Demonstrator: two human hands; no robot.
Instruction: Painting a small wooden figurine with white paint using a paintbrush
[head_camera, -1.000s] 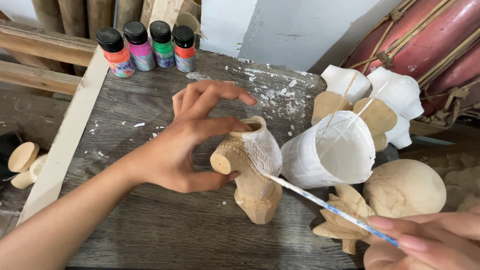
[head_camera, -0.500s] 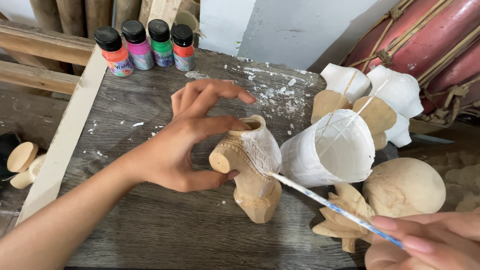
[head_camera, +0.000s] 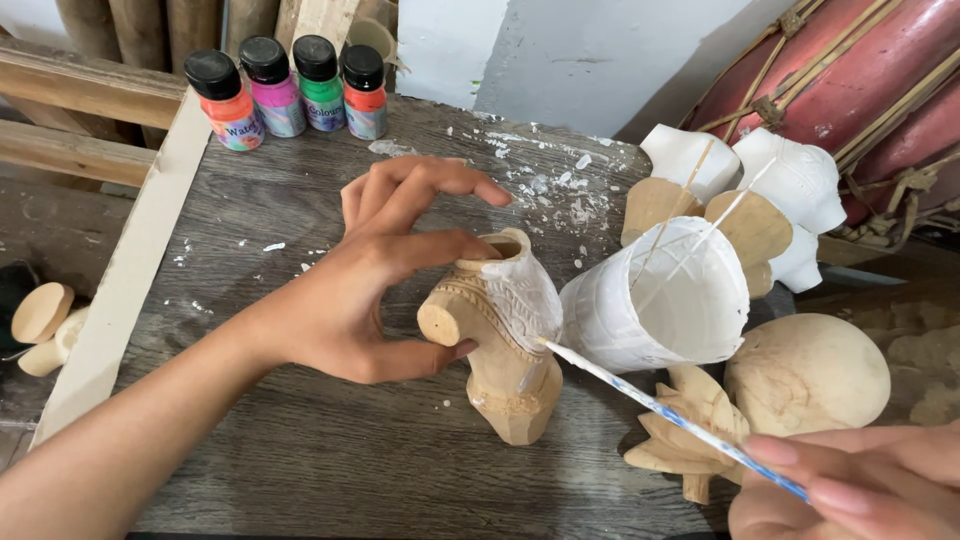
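My left hand (head_camera: 375, 285) grips a small carved wooden figure (head_camera: 500, 345) between thumb and forefinger, holding it upright on the grey wooden table (head_camera: 330, 450). White paint coats part of the figure's upper side. At the bottom right, my right hand (head_camera: 850, 485) holds a thin blue-and-white paintbrush (head_camera: 665, 410). The brush tip touches the figure's painted side. Right beside the figure stands a white paint-smeared cup (head_camera: 660, 300) with two thin sticks leaning inside it.
Several small paint bottles (head_camera: 290, 85) with black caps line the table's far edge. White-painted carved pieces (head_camera: 790, 190) and bare wooden pieces (head_camera: 800, 375) lie right of the cup. A red drum (head_camera: 860, 80) fills the top right. White flecks dot the tabletop.
Almost nothing has moved. My left hand keeps its grip on the figure, and the brush tip stays on the painted side with only a slight shift.
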